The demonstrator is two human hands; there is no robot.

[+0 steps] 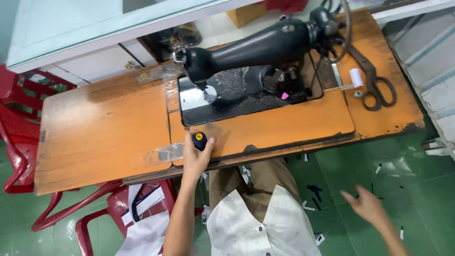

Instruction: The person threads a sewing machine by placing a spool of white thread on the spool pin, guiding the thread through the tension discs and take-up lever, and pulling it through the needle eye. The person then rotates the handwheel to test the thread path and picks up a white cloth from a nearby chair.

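Orange wood fills most of what I see — the sewing table (104,123), worn dark along its near edge. My left hand (196,159) rests on that near edge, fingers curled around a small dark spool (199,141) with a yellow top; the spool stands upright on the table, just in front of the machine's bed, and my thumb and fingers pinch it from both sides. My right hand (367,205) hangs low over the green floor (417,189), well away from the table, fingers spread and holding nothing — it is blurred, so I cannot tell more than that.

The black sewing machine (265,47) sits set into the tabletop, its needle end to my left, its handwheel to my right. A shiny metal plate lies under the needle, and a small pink bit lies on the bed near the machine's pillar. To the right of the machine lie a white spool (356,77) and a pair of dark scissors (374,80), blades pointing away from me, just beside each other. Clear tape (166,152) is stuck along the table's seam close to my left hand.

Red plastic chairs (19,137) stand to my left. Scraps of black and white litter the floor.
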